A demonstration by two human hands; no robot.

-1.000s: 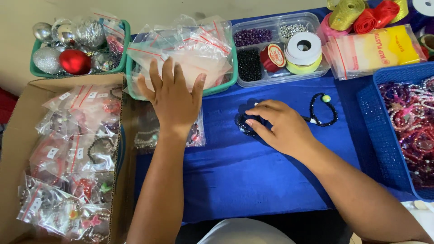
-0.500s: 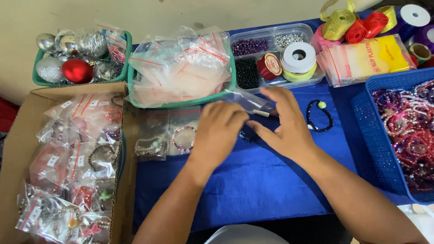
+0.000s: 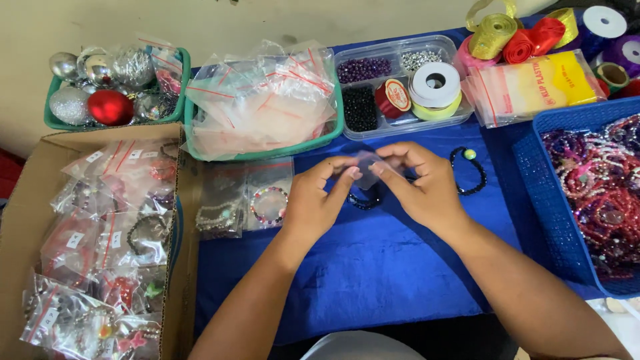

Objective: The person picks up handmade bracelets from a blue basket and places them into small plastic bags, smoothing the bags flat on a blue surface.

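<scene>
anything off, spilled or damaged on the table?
Nothing stands out. Both hands, left hand and right hand, pinch a small clear bag above a dark bead bracelet; trays and bags sit tidy, nothing spilled.

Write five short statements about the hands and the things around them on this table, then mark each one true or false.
1. Both hands, left hand and right hand, hold one small clear bag between their fingertips. True.
2. A dark bead bracelet lies on the blue cloth under the hands. True.
3. The green basket behind the hands is full of red balls. False: it holds empty clear bags; the red ball sits in another basket further left.
4. The cardboard box at the left holds bagged bracelets. True.
5. The blue crate at the right is empty. False: it is full of bead strands.
</scene>
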